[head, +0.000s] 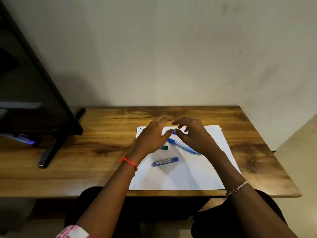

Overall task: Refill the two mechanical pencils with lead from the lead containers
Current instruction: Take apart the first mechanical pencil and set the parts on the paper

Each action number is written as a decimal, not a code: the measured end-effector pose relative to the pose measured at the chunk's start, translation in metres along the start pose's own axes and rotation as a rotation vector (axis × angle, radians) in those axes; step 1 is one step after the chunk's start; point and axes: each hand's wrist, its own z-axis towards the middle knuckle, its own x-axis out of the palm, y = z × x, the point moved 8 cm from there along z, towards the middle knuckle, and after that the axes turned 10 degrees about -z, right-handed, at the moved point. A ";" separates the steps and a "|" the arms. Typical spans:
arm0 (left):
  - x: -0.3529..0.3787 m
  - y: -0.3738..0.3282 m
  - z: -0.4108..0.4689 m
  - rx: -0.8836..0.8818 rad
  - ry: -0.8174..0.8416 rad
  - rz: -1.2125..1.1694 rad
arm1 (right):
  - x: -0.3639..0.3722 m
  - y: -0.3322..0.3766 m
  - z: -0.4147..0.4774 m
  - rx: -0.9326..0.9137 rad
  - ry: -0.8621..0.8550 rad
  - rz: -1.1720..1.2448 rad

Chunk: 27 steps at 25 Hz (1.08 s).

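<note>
A blue mechanical pencil [183, 146] lies slanted on the white paper [188, 176], its right end under my right wrist. A blue lead container [165, 161] lies flat on the paper nearer to me. A green container [165, 148] peeks out from under my left hand [152, 138]. My left hand hovers over the paper with blurred, spread fingers. Its thumb reaches toward a small blue piece [174, 132]. My right hand [193, 134] curls beside it, thumb tip touching that piece. A second pencil is not clearly visible.
The wooden desk [96, 169] stands against a pale wall. A dark monitor stand [48, 152] and screen take up the left side. The desk's front edge runs just below the paper. My lap is under the desk.
</note>
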 end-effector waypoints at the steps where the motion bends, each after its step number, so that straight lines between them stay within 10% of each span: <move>1: -0.004 -0.002 0.005 0.025 -0.034 -0.037 | -0.002 -0.005 0.003 0.025 -0.026 0.049; 9: -0.009 0.007 0.014 -0.041 -0.038 -0.198 | -0.005 -0.032 0.009 0.262 0.008 0.320; 16: 0.001 0.017 0.018 -0.129 -0.012 -0.320 | 0.002 -0.068 0.008 0.328 0.178 -0.164; 27: -0.006 0.024 0.015 -0.244 -0.050 -0.511 | 0.017 -0.093 0.007 0.471 0.250 -0.168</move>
